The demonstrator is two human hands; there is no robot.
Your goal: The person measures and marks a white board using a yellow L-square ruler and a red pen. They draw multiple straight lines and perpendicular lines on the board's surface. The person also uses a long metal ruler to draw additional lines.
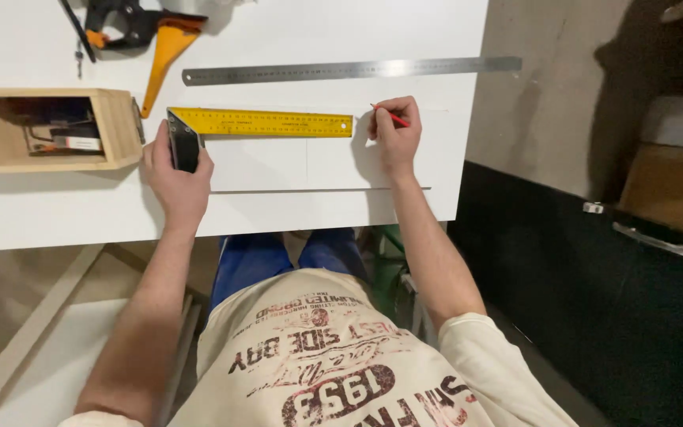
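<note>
Try square [258, 122] pinned flat by left hand [177, 175] — right hand [394, 136] pinching red pencil [390, 116] on white board [318, 170].

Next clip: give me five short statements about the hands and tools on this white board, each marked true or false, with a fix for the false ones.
1. The left hand presses on the black stock of the yellow square. True.
2. The right hand holds a blue marker. False: it holds a red pencil, its tip at the white board.
3. The steel ruler lies beyond the square, untouched by either hand. True.
4. The wooden box stands to the right of the right hand. False: it sits at the left, beside the left hand.
5. An orange-and-black clamp lies at the far left of the board. True.
</note>
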